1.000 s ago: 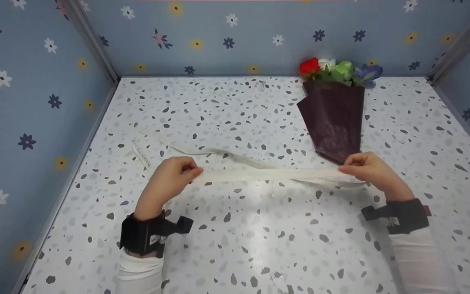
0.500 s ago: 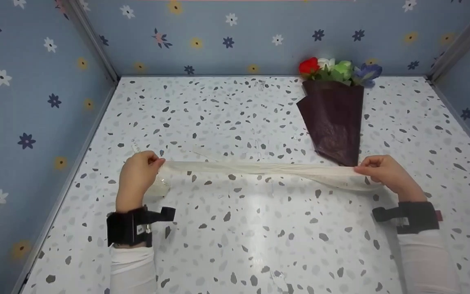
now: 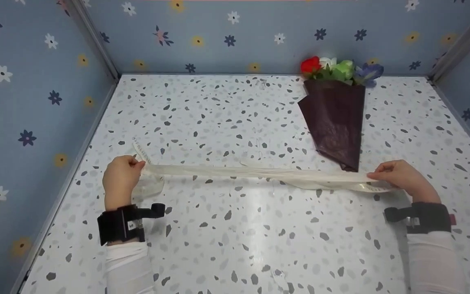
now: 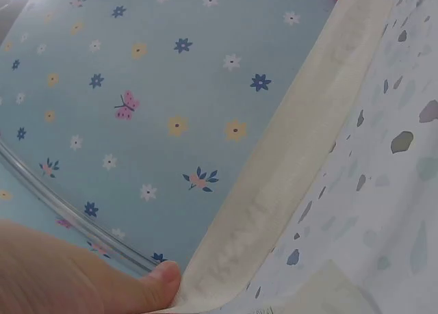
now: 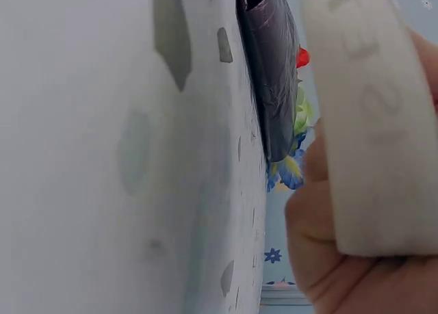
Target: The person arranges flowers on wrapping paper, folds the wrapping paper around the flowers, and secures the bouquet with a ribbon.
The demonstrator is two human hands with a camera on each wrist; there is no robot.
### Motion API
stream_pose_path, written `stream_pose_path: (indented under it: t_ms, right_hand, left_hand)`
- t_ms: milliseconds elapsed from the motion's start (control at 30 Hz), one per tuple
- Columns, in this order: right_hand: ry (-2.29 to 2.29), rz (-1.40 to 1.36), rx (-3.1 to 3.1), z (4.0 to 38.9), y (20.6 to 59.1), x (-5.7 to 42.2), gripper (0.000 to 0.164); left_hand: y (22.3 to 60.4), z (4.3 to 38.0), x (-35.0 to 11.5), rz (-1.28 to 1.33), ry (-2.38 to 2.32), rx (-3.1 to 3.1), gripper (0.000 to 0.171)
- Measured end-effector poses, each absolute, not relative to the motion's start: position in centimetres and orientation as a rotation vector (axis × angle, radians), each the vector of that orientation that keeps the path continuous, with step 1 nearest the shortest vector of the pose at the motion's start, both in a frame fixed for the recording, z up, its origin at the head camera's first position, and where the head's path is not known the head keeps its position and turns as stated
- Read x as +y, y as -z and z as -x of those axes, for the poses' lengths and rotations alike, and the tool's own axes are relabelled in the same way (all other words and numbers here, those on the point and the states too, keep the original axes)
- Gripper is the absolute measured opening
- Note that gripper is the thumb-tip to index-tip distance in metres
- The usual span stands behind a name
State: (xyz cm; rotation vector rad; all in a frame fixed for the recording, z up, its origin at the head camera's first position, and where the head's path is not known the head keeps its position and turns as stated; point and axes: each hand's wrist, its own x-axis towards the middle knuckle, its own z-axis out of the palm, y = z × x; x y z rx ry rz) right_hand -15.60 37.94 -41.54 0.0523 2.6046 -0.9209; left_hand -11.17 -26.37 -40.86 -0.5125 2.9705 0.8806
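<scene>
A cream ribbon (image 3: 251,172) with faint printed lettering stretches nearly straight across the table between both hands. At its left part, my left hand (image 3: 121,179) pinches it between thumb and fingers; a loose tail with print lies on the table beside that hand. My right hand (image 3: 406,179) pinches the ribbon on the other side, and a slack loop hangs below the taut stretch there. In the left wrist view the ribbon (image 4: 274,163) runs up from the thumb. The right wrist view has the ribbon (image 5: 376,122) in front of curled fingers.
A bouquet (image 3: 335,118) in dark maroon wrapping, with red, white, green and blue flowers, lies at the back right, its lower tip close to the ribbon. The speckled table (image 3: 218,245) is bounded by blue flowered panels (image 3: 202,36) at the back and sides.
Both hands have moved apart, the left further left and the right further right. The held stretch of ribbon between them has grown longer. The bouquet has stayed in place.
</scene>
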Motion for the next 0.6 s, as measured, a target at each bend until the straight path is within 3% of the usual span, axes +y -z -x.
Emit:
stream_pose_path:
  t_ms: [233,600]
  right_hand:
    - [0.759,-0.118,2.605,15.8,41.4,38.3,0.036]
    - [0.577,-0.052,2.672,16.0,41.6,38.4,0.034]
  left_hand:
    - [42.1,11.8,-26.2,0.431,-0.887,2.932,0.028]
    - [45.4,12.9,-25.8,0.353,-0.99,2.91,0.022]
